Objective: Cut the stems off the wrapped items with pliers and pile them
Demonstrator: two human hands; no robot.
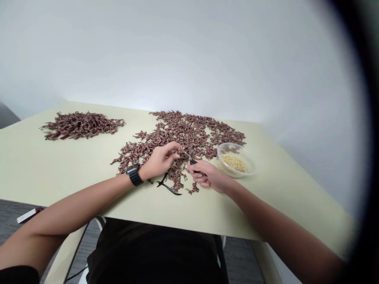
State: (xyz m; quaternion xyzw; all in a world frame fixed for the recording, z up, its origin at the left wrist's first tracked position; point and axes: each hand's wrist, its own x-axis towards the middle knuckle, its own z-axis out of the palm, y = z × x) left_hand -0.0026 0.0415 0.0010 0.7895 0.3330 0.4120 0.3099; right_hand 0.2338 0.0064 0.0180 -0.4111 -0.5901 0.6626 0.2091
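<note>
A wide spread of small reddish-brown pieces (189,132) covers the middle of the pale yellow table (142,209). My left hand (161,158), with a black watch (134,175) on its wrist, is over the near part of the spread; thumb and forefinger are pinched together, and what lies between them is too small to name. My right hand (209,175) is wrapped round dark-handled pliers (192,160), whose metal tip points at the left fingertips. A second black-handled tool (168,187) lies on the table below my left hand.
Right of my right hand stands a clear round bowl (251,172) of small yellow bits (235,163). A separate heap of brown pieces (83,124) with dark red items (65,135) is at the left. A pale wall (166,55) rises behind the table.
</note>
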